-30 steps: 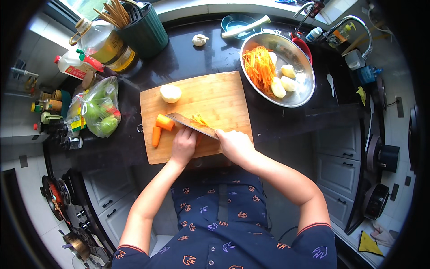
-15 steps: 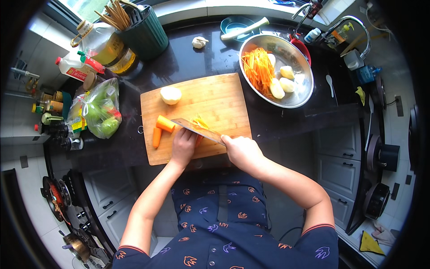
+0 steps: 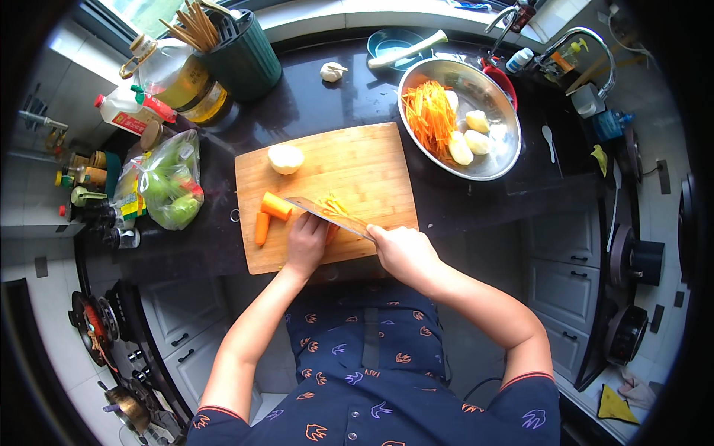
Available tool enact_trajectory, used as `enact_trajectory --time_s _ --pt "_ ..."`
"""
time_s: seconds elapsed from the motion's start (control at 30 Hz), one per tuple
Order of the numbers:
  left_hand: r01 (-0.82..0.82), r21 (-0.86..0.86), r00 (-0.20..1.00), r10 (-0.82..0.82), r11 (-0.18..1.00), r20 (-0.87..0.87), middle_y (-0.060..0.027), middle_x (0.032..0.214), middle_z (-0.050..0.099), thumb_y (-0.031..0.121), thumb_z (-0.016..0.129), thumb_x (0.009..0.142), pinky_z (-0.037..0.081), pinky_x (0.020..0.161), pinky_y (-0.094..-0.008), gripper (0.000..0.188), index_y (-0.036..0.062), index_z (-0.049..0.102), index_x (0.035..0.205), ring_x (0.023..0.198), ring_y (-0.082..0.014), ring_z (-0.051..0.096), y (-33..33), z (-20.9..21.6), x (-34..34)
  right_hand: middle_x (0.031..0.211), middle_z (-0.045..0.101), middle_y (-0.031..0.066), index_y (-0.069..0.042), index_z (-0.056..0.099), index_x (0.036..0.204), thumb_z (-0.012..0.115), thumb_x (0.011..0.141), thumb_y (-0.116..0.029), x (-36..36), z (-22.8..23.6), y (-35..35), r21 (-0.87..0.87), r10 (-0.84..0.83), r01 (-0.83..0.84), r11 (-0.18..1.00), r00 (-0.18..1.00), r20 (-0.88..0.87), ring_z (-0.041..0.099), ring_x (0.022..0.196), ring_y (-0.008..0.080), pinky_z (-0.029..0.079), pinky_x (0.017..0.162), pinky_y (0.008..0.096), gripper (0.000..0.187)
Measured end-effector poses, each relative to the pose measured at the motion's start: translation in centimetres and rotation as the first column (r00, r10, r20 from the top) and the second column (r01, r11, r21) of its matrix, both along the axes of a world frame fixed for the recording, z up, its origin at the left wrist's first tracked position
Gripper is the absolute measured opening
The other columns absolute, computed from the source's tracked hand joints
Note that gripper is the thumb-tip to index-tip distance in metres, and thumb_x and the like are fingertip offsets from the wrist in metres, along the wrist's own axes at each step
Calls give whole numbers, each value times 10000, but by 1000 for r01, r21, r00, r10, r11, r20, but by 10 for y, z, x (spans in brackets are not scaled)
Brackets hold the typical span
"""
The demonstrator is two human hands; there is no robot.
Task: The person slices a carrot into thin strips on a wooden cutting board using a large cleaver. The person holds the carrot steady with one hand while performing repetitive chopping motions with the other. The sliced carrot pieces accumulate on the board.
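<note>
My right hand [image 3: 405, 251] grips the handle end of a broad kitchen knife [image 3: 335, 217], whose blade slants across the wooden cutting board [image 3: 361, 152]. Close against the near side of the blade, my left hand [image 3: 306, 244] has its fingers bent over a piece of carrot [image 3: 332, 234], mostly hidden by hand and blade. Thin carrot shreds [image 3: 332, 202] lie beyond the blade. Left of it are a thick carrot chunk [image 3: 277, 206] and a narrower carrot piece [image 3: 262, 229]. A pale peeled round vegetable [image 3: 285, 158] sits at the board's far left.
A steel bowl [image 3: 506, 156] with carrot shreds and peeled potatoes stands right of the board. Garlic [image 3: 332, 71] lies behind it. On the left are a bag of green vegetables [image 3: 172, 182], an oil jug [image 3: 182, 82] and a green utensil holder [image 3: 242, 63]. A white spoon [image 3: 549, 141] lies far right.
The view has shifted very slightly. Both hands, the knife and the carrot pieces keep nearly the same places on the board.
</note>
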State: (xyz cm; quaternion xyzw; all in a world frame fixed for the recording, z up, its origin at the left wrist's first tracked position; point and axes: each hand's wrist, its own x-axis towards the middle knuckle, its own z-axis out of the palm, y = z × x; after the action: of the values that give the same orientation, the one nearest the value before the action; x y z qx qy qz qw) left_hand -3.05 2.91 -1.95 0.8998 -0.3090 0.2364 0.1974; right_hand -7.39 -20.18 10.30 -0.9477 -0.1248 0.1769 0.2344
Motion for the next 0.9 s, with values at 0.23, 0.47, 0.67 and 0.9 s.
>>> enact_trajectory --time_s 0.23,0.47,0.67,0.9 --pt "-8 22 1000 8 1000 -10 -116 906 660 101 742 806 557 755 -392 180 35 705 969 866 -304 655 -3 5 0 788 708 246 -11 616 972 524 950 -108 2 -15 1 -30 -7 7 1000 1000 -15 719 768 428 578 703 523 136" --pt "-35 23 992 37 999 -123 -127 956 663 82 752 809 559 789 -413 197 34 707 995 910 -322 656 -1 4 -5 810 711 252 -4 631 963 537 942 -114 14 -35 13 -5 -39 39 999 999 12 725 791 426 583 713 524 146" --pt "-21 20 1000 22 1000 -19 -95 908 656 148 754 845 555 747 -391 164 54 703 969 851 -286 648 -4 5 -1 811 711 256 0 634 961 529 951 -117 16 -20 9 -30 -2 2 1000 1000 -10 724 783 425 582 712 529 158" --pt "-7 27 999 8 1000 -54 -134 948 662 95 747 831 558 777 -424 175 36 702 990 894 -331 652 2 -4 -2 767 699 247 -7 626 953 526 950 -114 -1 -2 -3 -8 3 -3 1000 1000 10 715 747 429 578 694 524 146"
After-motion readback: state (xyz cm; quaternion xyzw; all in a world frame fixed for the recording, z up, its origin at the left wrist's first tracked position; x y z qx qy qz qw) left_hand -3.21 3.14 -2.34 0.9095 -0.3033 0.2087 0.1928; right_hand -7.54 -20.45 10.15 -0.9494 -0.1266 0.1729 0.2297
